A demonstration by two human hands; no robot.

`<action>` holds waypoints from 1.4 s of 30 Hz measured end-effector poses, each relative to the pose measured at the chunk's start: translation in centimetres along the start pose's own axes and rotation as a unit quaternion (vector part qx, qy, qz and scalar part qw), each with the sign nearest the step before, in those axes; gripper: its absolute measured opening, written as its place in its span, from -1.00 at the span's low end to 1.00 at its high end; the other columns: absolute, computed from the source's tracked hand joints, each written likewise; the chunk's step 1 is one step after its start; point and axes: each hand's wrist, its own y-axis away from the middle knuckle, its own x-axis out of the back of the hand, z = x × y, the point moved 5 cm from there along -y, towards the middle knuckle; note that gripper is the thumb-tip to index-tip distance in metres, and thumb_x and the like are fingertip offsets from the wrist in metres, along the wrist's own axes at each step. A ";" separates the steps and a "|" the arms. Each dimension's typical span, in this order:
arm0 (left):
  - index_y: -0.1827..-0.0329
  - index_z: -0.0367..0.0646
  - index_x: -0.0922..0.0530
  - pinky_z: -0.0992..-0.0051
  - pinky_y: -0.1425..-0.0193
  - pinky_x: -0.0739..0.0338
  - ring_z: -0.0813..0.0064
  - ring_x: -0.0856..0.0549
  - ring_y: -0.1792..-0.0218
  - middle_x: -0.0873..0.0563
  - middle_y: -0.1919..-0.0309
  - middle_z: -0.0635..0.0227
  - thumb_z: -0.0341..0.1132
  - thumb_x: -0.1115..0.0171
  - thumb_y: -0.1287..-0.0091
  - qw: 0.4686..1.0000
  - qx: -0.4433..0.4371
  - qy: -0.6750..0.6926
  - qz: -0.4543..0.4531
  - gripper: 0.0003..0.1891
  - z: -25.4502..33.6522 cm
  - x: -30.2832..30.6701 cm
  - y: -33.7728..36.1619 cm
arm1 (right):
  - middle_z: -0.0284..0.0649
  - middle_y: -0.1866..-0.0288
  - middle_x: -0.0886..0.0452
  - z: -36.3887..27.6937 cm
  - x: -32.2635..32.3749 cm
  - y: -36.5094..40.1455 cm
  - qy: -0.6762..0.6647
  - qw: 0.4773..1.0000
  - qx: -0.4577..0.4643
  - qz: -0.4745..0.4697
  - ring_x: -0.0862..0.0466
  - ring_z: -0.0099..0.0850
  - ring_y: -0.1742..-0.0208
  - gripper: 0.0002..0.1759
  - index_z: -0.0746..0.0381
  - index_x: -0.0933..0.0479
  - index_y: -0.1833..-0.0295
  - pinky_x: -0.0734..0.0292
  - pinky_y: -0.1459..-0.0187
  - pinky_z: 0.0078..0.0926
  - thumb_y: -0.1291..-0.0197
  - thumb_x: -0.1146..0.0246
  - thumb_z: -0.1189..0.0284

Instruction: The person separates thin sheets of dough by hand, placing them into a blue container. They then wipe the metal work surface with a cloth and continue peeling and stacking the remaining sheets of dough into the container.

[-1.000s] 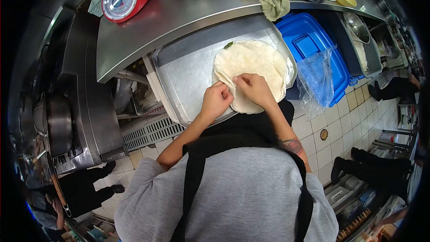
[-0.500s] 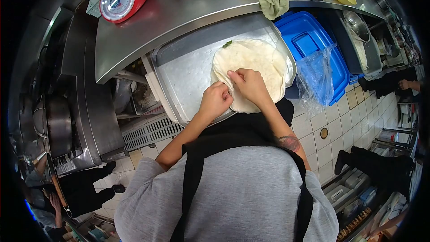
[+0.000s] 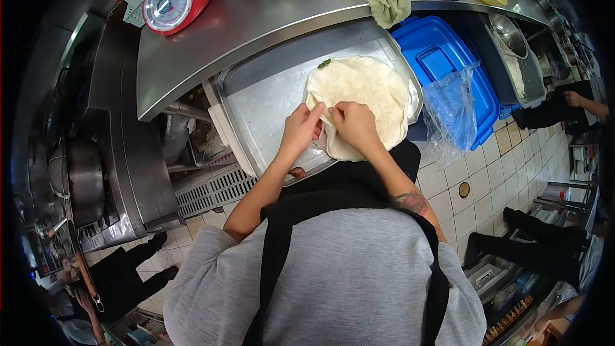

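Fingertips pinched shut on the near edge of a pale, round, thin dough sheet lying on a rectangular steel tray, left hand and right hand appear mid-fold, work demanding a gentle, even pull.

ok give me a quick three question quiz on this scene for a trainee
1. True or false: the dough round lies on the metal tray.
2. What colour is the kitchen scale on the steel counter? A red, B blue, C yellow.
3. Fill in: the left hand and right hand pinch the round at its ____ edge, near or far from the person.

Key: 1 true; 2 A; 3 near.
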 end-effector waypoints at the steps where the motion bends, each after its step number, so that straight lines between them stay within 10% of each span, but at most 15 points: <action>1: 0.35 -0.35 -0.54 0.41 0.47 -0.51 0.49 -0.61 0.59 -0.64 0.59 0.26 -0.23 -0.22 -0.31 0.998 -0.003 -0.067 0.009 -0.71 0.4 -0.1 -0.2 | 0.00 0.48 -0.67 -0.2 -0.3 0.2 0.011 1.000 0.021 0.019 -0.70 0.00 0.38 -0.66 0.26 -0.67 0.37 -0.59 0.26 -0.10 -0.26 -0.20 0.22; 8: 0.58 -0.24 -0.41 0.40 0.51 -0.53 0.40 -0.68 0.63 -0.62 0.69 0.20 -0.42 -0.27 -0.06 0.983 -0.064 -0.172 0.007 -0.80 -1.8 2.8 -2.3 | -0.09 0.57 -0.59 3.0 1.2 1.2 -0.185 0.970 0.005 0.154 -0.58 -0.24 0.54 -0.77 0.30 -0.48 0.42 -0.44 0.43 -0.26 -0.28 -0.23 0.42; 12: 0.59 -0.22 -0.39 0.36 0.52 -0.53 0.34 -0.68 0.64 -0.62 0.68 0.15 -0.46 -0.27 -0.02 0.984 -0.052 -0.167 -0.019 -0.82 -1.1 3.2 -2.3 | -0.45 0.49 -0.41 7.6 -0.3 0.5 -0.419 0.902 -0.084 0.057 -0.37 -0.64 0.46 -0.77 0.21 -0.36 0.37 -0.38 0.36 -0.58 -0.40 -0.15 0.47; 18: 0.55 -0.23 -0.42 0.20 0.34 -0.53 0.03 -0.67 0.47 -0.64 0.59 0.04 -0.48 -0.23 0.03 0.934 -0.113 -0.338 0.008 -0.88 1.5 2.1 -1.5 | -0.22 0.23 -0.57 7.4 -1.4 1.5 -0.682 0.708 -0.180 0.032 -0.61 -0.46 0.21 -0.85 0.28 -0.39 0.27 -0.60 0.03 -0.42 -0.43 -0.08 0.49; 24: 0.47 -0.22 -0.47 0.15 0.26 -0.53 -0.03 -0.66 0.39 -0.65 0.52 0.03 -0.48 -0.21 0.03 0.928 -0.100 -0.358 -0.011 -0.90 1.7 2.2 -1.6 | -0.02 0.01 -0.58 6.5 -1.5 1.6 -0.746 0.626 -0.218 0.060 -0.65 -0.24 -0.01 -0.78 0.42 -0.41 0.02 -0.59 -0.14 -0.23 -0.45 0.05 0.48; 29: 0.19 -0.27 -0.52 0.16 -0.09 -0.50 -0.03 -0.59 -0.06 -0.61 -0.02 -0.04 -0.47 -0.27 -0.07 0.850 -0.211 -0.469 0.118 -0.77 5.1 0.1 1.3 | -0.03 0.01 -0.58 6.4 -1.5 1.4 -0.701 0.675 -0.222 0.061 -0.65 -0.26 0.01 -0.76 0.42 -0.41 0.00 -0.61 -0.09 -0.25 -0.46 0.03 0.44; 32: -0.06 -0.34 -0.47 0.15 -0.35 -0.35 -0.10 -0.38 -0.33 -0.37 -0.33 -0.09 -0.40 -0.24 -0.22 0.876 -0.360 -0.316 0.057 -0.64 5.7 -2.1 1.7 | -0.06 0.03 -0.58 6.7 -2.2 1.1 -0.686 0.693 -0.211 0.068 -0.64 -0.30 0.03 -0.77 0.39 -0.42 0.00 -0.61 -0.07 -0.27 -0.46 0.02 0.44; 36: -0.48 -0.38 -0.14 0.20 -0.56 -0.07 0.03 -0.10 -0.54 -0.11 -0.52 -0.09 -0.19 -0.22 -0.34 0.876 -0.345 -0.334 0.034 -0.27 3.1 -5.1 -1.9 | -0.13 0.13 -0.56 6.1 -1.6 1.5 -0.704 0.669 -0.218 0.092 -0.62 -0.38 0.11 -0.80 0.32 -0.40 0.03 -0.60 0.04 -0.37 -0.47 -0.01 0.40; 42: -0.58 -0.18 -0.02 -0.31 -0.46 0.18 0.09 0.08 -0.59 0.05 -0.60 0.19 0.26 -0.06 -0.32 0.814 -0.298 -0.497 0.031 -0.07 1.8 -5.0 -2.1 | -0.03 0.17 -0.61 3.9 4.1 -1.0 -0.273 0.945 -0.021 0.181 -0.65 -0.22 0.16 -0.61 0.29 -0.44 -0.04 -0.55 0.10 -0.35 -0.28 -0.26 0.23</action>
